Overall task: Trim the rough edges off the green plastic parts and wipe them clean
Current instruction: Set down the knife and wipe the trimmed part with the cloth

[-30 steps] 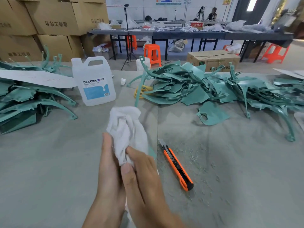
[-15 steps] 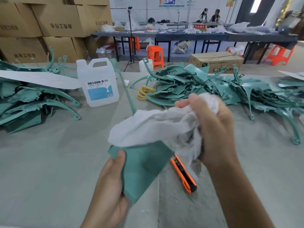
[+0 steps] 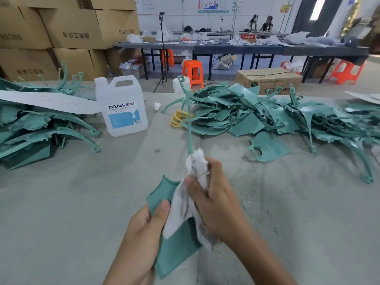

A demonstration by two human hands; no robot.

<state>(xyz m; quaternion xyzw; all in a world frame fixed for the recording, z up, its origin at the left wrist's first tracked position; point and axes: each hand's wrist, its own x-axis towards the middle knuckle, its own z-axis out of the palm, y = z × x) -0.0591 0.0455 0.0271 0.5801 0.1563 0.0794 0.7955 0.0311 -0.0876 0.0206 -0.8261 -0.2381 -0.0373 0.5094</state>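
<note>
Right grip [image 3: 216, 202] lowered onto green part [image 3: 177, 248], clutching cloth [image 3: 181, 204]; left grip [image 3: 141, 235] pinches part's left edge.

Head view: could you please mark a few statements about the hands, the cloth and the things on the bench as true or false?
1. The right hand grips a white cloth against the green part. True.
2. The left hand is open and holds nothing. False: it holds the green part by its lower left side.
3. The white jug stands upright. True.
4. The yellow coil leans against the jug. False: it lies apart from the jug, at the edge of the big pile of green parts.
</note>
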